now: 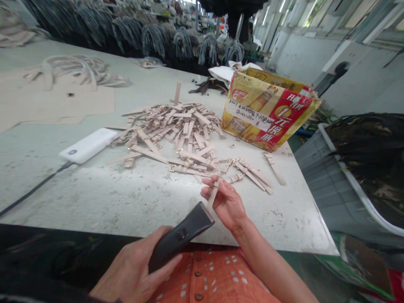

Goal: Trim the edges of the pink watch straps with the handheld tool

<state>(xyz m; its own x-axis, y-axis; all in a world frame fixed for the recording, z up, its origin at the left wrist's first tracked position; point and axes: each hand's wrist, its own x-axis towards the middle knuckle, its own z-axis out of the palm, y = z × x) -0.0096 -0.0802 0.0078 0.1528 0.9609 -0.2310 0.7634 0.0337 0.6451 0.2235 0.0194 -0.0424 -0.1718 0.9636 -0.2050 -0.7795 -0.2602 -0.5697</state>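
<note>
My left hand (135,267) is wrapped round a dark grey handheld tool (181,233) whose tip points up and right. My right hand (225,202) pinches a beige watch strap (214,194) with its lower end just above the tool's tip. Both hands hover over the near edge of the worn grey-white table (126,202). Beyond them lies a big pile of beige straps (176,132) with gold buckles, and a few separate straps (252,170) lie to the right of my right hand.
A yellow and red cardboard box (268,109) stands at the table's right back. A white power bank (88,145) with a black cable lies left. Pale straps (75,69) lie far left. A grey bin (347,181) with dark material stands right of the table.
</note>
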